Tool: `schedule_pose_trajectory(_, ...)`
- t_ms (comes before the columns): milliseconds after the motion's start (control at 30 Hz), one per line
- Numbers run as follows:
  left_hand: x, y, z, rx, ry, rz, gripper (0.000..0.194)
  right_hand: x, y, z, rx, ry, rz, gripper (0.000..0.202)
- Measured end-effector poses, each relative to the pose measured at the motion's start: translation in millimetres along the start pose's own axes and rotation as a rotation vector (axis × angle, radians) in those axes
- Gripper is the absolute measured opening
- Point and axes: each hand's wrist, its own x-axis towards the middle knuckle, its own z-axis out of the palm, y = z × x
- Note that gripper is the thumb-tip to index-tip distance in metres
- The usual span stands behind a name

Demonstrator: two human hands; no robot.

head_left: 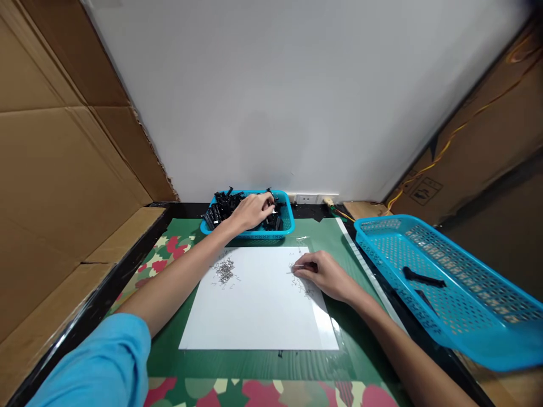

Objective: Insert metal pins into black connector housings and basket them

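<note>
My left hand reaches over a small blue plastic basket filled with black plastic parts. Its fingers are curled together among the parts, and what they grip is hidden. On the right side of a white sheet, my right hand is closed in a pinch at a scatter of tiny thin metal pieces. Anything between those fingertips is too small to make out. A denser pile of similar metal pieces lies on the sheet's left side.
A larger blue basket stands at the right with two black parts inside. Cardboard panels flank the table. Behind are a white wall, a power socket with a plug, and a yellow cable.
</note>
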Motion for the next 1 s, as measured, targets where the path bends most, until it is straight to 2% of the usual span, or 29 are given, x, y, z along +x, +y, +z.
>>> schedule_pose_trajectory(133, -24, 15, -27.2, -0.244, 0.207, -0.062, 0.024, 1, 1, 1, 0.003, -0.009, -0.001, 0.02)
schedule_pose_trajectory(233, -60, 25, -32.3, -0.453, 0.239, -0.138, 0.03, 1, -1, 3, -0.007, -0.028, -0.008, 0.017)
schedule_pose_trajectory(400, -131, 47, -8.1, -0.724, 0.116, -0.31, 0.033, 0, -4, 4, -0.026, -0.051, -0.047, 0.017)
schedule_pose_trajectory(467, -151, 57, 4.8, -0.816, 0.039, -0.368, 0.034, -1, -5, 4, -0.018, -0.063, -0.046, 0.019)
schedule_pose_trajectory(500, -158, 61, 10.6, -0.95, -0.008, -0.42, 0.033, -2, -5, 3, -0.01, -0.068, -0.041, 0.02)
schedule_pose_trajectory(600, -172, 71, 23.3, -1.214, -0.132, -0.51, 0.034, -4, -8, 1, 0.03, -0.076, -0.015, 0.025)
schedule_pose_trajectory(700, -180, 76, 29.6, -1.351, -0.163, -0.54, 0.033, -8, -19, 4, 0.101, -0.06, -0.006, 0.03)
schedule_pose_trajectory(800, -187, 78, 31.0, -1.378, -0.146, -0.527, 0.031, -10, -36, 15, 0.307, -0.025, -0.012, 0.028)
schedule_pose_trajectory(1000, -192, 79, 28.1, -1.343, -0.24, -0.504, 0.032, -14, -65, 44, 0.552, -0.044, -0.032, 0.021)
